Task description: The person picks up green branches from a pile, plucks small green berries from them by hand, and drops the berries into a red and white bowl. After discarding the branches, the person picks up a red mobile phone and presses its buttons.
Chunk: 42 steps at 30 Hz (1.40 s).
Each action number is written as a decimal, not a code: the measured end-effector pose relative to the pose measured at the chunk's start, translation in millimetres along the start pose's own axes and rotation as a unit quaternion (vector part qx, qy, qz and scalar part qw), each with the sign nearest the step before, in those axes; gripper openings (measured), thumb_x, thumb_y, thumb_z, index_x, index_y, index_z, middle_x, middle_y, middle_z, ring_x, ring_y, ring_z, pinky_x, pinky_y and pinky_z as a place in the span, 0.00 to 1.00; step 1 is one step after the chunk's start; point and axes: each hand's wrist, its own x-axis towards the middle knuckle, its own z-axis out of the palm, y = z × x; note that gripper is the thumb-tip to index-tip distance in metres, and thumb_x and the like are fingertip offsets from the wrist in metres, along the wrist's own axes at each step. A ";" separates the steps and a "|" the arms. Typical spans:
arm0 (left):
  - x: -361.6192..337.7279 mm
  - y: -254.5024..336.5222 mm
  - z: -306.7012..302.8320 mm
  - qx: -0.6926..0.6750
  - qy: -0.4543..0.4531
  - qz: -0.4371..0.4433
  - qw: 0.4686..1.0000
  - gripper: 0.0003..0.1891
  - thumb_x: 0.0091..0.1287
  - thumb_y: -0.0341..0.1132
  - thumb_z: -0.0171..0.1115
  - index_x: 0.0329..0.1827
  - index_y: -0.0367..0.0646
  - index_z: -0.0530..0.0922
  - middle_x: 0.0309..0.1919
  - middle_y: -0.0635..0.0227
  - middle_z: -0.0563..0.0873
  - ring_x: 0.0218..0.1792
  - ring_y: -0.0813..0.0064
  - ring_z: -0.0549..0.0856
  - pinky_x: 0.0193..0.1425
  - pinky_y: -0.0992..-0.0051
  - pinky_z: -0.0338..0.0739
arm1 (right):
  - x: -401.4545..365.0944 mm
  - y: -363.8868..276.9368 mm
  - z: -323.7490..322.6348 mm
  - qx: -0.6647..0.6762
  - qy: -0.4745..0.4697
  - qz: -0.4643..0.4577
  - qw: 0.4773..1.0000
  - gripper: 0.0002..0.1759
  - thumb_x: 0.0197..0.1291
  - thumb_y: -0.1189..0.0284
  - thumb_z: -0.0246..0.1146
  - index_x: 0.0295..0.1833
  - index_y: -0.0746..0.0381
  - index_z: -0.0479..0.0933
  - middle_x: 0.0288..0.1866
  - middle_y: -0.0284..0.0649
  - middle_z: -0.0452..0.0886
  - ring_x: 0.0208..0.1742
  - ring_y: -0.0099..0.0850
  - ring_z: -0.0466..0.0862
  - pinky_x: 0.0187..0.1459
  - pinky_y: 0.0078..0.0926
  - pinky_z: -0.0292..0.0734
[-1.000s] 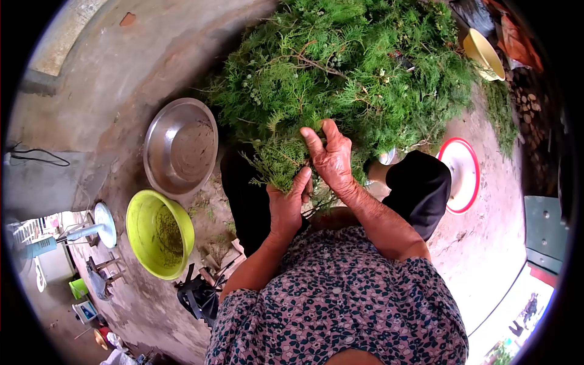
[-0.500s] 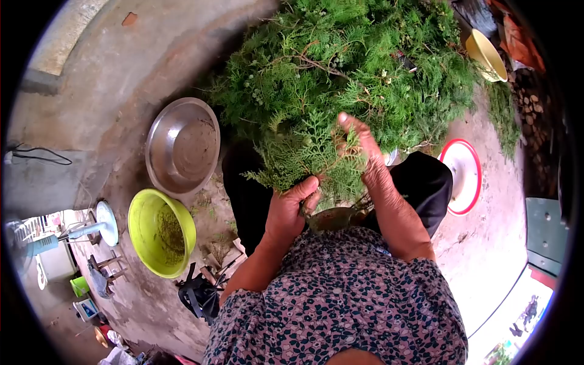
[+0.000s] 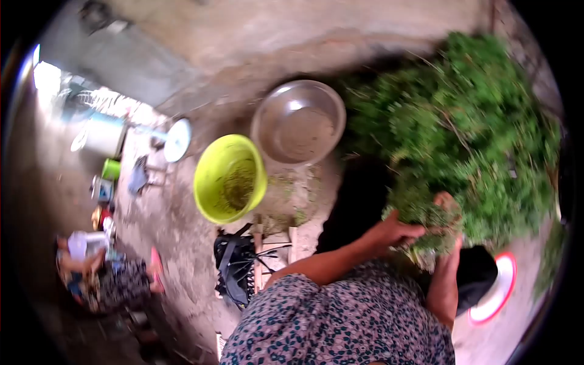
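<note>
The person wore a short-sleeved top (image 3: pixel 353 322), dusty pink with a dense print of small dark leaves and pale flecks. Its sleeves ended above the elbows, and the forearms, left hand (image 3: pixel 398 232) and right hand (image 3: pixel 448 204) were bare. Black trousers (image 3: pixel 356 201) covered both knees. Blur hid finer detail.

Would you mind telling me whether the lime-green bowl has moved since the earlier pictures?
No. The lime-green bowl still sits right beside the steel basin; only the camera has swung.
</note>
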 end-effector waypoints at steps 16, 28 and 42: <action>-33.3 31.1 -1.8 0.058 -0.070 0.005 0.996 0.17 0.53 0.27 0.63 0.47 0.44 0.73 0.19 0.78 0.72 0.16 0.86 0.69 0.18 0.82 0.59 | -2.6 -8.6 71.9 0.093 -0.042 0.061 0.993 0.22 0.66 0.51 0.50 0.38 0.61 0.71 0.35 0.31 0.71 0.35 0.23 0.70 0.37 0.19 0.67; -19.2 -6.4 -21.8 0.033 0.019 -0.026 0.999 0.16 0.55 0.33 0.64 0.47 0.45 0.74 0.19 0.76 0.75 0.14 0.85 0.67 0.15 0.81 0.56 | -8.2 -31.1 54.4 0.152 -0.010 0.118 0.981 0.24 0.60 0.46 0.56 0.34 0.58 0.74 0.31 0.30 0.73 0.33 0.25 0.73 0.37 0.25 0.70; -29.5 -3.3 -13.5 0.600 -0.023 0.219 0.769 0.11 0.66 0.31 0.51 0.47 0.38 0.77 0.31 0.65 0.80 0.30 0.71 0.77 0.37 0.74 0.73 | -14.0 -82.9 -18.7 0.033 0.254 -0.118 0.959 0.10 0.61 0.67 0.61 0.30 0.60 0.75 0.16 0.26 0.66 0.15 0.18 0.63 0.15 0.20 0.54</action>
